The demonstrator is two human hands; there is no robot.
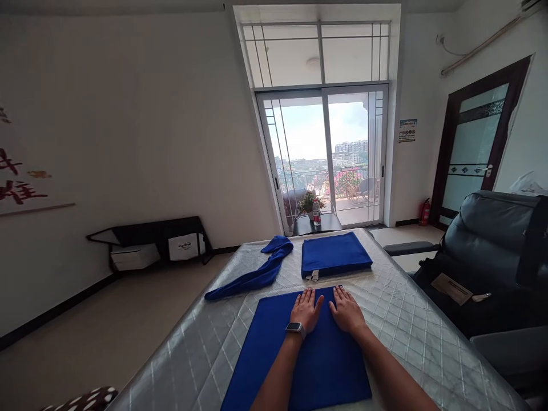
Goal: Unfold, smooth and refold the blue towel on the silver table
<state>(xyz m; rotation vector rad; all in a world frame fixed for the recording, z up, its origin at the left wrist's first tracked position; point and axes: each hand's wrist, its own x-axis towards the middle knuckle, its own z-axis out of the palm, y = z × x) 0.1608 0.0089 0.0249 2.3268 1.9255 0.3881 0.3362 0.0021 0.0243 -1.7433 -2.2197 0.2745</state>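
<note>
Quilted mattress (402,314) in front, glass door (329,148) behind. I have left hand (305,313) and right hand (347,314) flat, palms down, fingers extended, on blue cloth (327,365) near its far edge. Folded blue stack (336,251) with white tag (314,275) sits just beyond. Twisted blue strip (266,273) lies left of it. Armchair (486,245) stands right of mattress.

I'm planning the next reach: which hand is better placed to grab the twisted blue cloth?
Likely the left hand: it rests on the flat blue cloth, on the side nearer the twisted cloth. The right hand rests farther right.
</note>
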